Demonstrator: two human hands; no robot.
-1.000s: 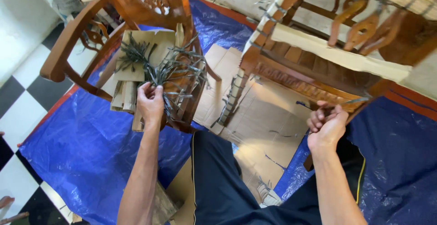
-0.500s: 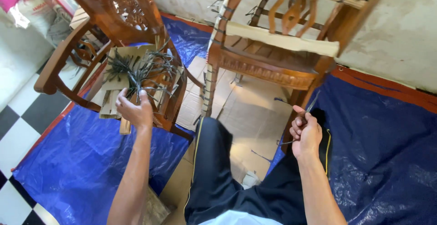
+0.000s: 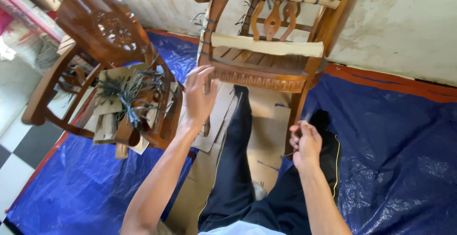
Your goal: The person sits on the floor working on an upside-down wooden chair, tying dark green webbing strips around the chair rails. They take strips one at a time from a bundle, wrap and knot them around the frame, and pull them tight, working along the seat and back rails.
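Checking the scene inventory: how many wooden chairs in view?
2. A dark carved armchair at left, its seat piled with cord pieces and cardboard; a chair with padded, tied rails ahead, by the wall. More may sit outside the frame.

— Where do we stand? We see one wooden chair (image 3: 266,49) straight ahead, against the wall (image 3: 395,21), and an armchair (image 3: 100,68) to its left.

— And on the armchair's seat we find cardboard pieces (image 3: 112,106) with a bundle of cords (image 3: 131,94) on top.

— Beneath both chairs lies a tarp (image 3: 390,159); we see flat cardboard (image 3: 266,121) on it, under the legs (image 3: 238,168).
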